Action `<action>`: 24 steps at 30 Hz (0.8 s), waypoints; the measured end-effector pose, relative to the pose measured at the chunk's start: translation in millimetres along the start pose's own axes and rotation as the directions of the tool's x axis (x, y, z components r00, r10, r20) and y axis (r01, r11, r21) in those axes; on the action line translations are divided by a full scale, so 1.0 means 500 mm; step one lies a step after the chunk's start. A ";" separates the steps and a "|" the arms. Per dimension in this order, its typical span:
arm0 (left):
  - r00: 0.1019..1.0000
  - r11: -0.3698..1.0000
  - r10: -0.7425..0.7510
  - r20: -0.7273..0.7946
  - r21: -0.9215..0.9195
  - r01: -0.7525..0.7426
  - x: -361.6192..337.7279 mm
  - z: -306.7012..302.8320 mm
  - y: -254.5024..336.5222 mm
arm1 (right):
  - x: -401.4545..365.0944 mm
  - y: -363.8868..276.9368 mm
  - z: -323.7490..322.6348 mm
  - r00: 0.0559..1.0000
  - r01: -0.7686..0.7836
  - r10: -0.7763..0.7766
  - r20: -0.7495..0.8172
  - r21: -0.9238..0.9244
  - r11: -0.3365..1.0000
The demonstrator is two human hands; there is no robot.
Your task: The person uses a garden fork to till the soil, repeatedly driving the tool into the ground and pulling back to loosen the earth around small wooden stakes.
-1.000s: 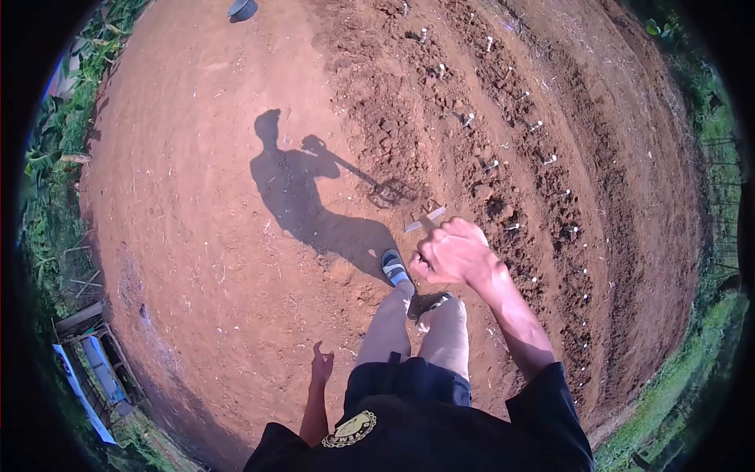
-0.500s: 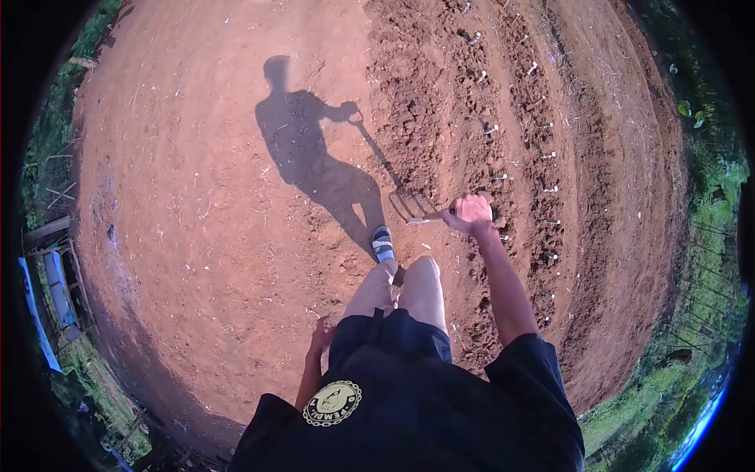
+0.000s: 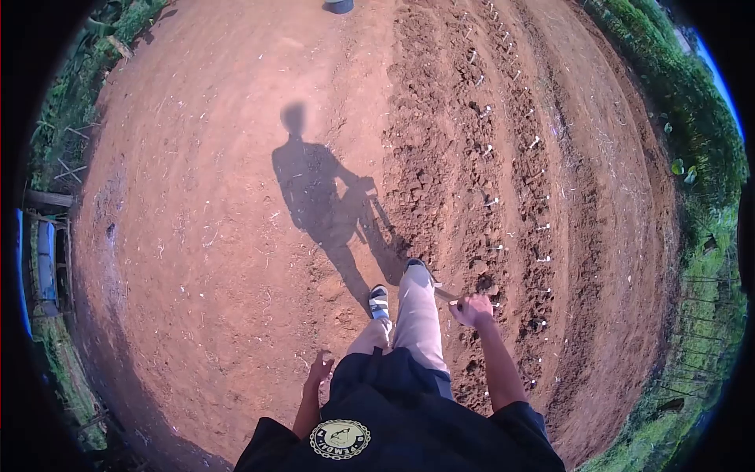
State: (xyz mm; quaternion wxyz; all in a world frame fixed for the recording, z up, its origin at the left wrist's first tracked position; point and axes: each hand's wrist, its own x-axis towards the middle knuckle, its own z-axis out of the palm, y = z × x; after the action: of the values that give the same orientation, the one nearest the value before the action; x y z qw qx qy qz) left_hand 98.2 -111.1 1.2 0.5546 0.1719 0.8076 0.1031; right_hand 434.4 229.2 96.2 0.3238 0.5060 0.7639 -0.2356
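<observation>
In the head view, my right hand [image 3: 473, 310] is closed around the handle of a long tool [image 3: 447, 294], right of my legs. The tool's head is mostly hidden by my raised right foot [image 3: 414, 263]. My left hand [image 3: 320, 366] hangs beside my left hip, holding nothing, with its fingers loosely apart. My left foot [image 3: 379, 302], in a striped sandal and a sock, rests on the reddish soil. My shadow [image 3: 322, 189] falls ahead of me on the ground.
Loosened soil rows [image 3: 417, 149] run forward on the right, with small white-topped markers [image 3: 493, 202] among them. A dark bucket [image 3: 339, 6] stands far ahead. Green plants [image 3: 661, 71] border the right side, and a wooden structure [image 3: 49, 259] is at the left edge.
My right foot has come forward and up near the tool. My right hand has moved down in the view with the handle. The view has tilted up, bringing the bucket in.
</observation>
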 end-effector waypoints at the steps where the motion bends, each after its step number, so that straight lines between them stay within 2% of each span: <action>1: 1.000 1.000 0.026 -0.012 -0.011 -0.026 0.023 0.010 -0.005 | -0.009 0.004 0.035 0.974 0.030 -0.034 -0.226 -0.019 0.999; 3: 0.984 0.986 0.147 -0.099 -0.070 -0.154 0.076 0.026 -0.024 | -0.029 0.007 0.036 0.987 0.054 -0.044 -0.152 0.059 0.997; 5: 0.988 0.986 0.128 -0.089 -0.094 -0.136 0.096 0.027 -0.001 | -0.046 0.016 0.071 0.976 0.059 -0.040 -0.215 0.080 0.995; 6: 0.991 0.986 0.107 -0.078 -0.118 -0.115 0.106 0.028 0.017 | -0.040 0.031 0.117 0.945 0.142 -0.109 -0.309 0.086 0.986; 7: 0.990 0.985 0.117 -0.079 -0.119 -0.126 0.114 0.031 0.034 | -0.063 0.023 0.101 0.995 0.067 -0.055 -0.080 0.148 0.987; 9: 0.990 0.990 0.132 -0.057 -0.050 -0.135 0.127 0.034 0.075 | -0.085 0.009 0.080 0.994 0.095 -0.101 0.032 0.144 0.985; 10: 0.987 0.987 0.151 -0.059 -0.046 -0.154 0.130 0.032 0.099 | -0.087 0.003 0.092 0.996 0.075 -0.081 0.031 0.161 0.984; 12: 0.991 0.992 0.123 0.054 -0.017 -0.122 0.138 0.036 0.149 | -0.071 0.007 0.145 0.999 0.045 -0.043 -0.018 0.168 0.985; 15: 0.975 0.980 0.178 0.137 0.061 -0.187 0.201 0.049 0.189 | -0.065 0.014 0.203 0.997 0.083 -0.080 -0.022 0.145 0.986; 16: 0.974 0.978 0.187 0.130 0.070 -0.197 0.224 0.049 0.214 | -0.064 0.018 0.235 0.999 0.045 -0.043 -0.013 0.175 0.984; 18: 0.973 0.967 0.197 0.120 0.139 -0.213 0.225 0.036 0.277 | -0.059 0.013 0.334 0.985 0.145 -0.127 -0.119 0.164 0.976; 19: 0.964 0.966 0.233 0.131 0.088 -0.245 0.219 0.030 0.310 | -0.057 -0.007 0.397 0.985 0.145 -0.126 -0.115 0.181 0.973; 20: 0.964 0.966 0.228 0.133 0.096 -0.242 0.204 0.026 0.334 | -0.056 -0.020 0.453 0.989 0.060 -0.012 -0.147 0.325 0.944; 21: 0.959 0.967 0.249 0.138 0.027 -0.255 0.198 0.022 0.363 | -0.042 -0.023 0.471 0.979 -0.015 0.106 -0.174 0.459 0.888; 22: 0.951 0.961 0.276 0.139 -0.044 -0.272 0.209 0.017 0.385 | -0.023 -0.043 0.474 0.948 -0.284 0.314 0.045 0.565 0.775; 24: 0.943 0.951 0.308 0.128 -0.028 -0.307 0.218 0.005 0.405 | -0.014 -0.063 0.484 0.962 -0.244 0.272 0.002 0.454 0.857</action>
State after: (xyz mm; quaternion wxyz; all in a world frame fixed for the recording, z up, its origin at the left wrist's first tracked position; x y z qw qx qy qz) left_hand 98.2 117.6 -21.2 0.5841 0.2999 0.7325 0.1801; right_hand 469.1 46.4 -62.2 0.2028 0.6719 0.6235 -0.3446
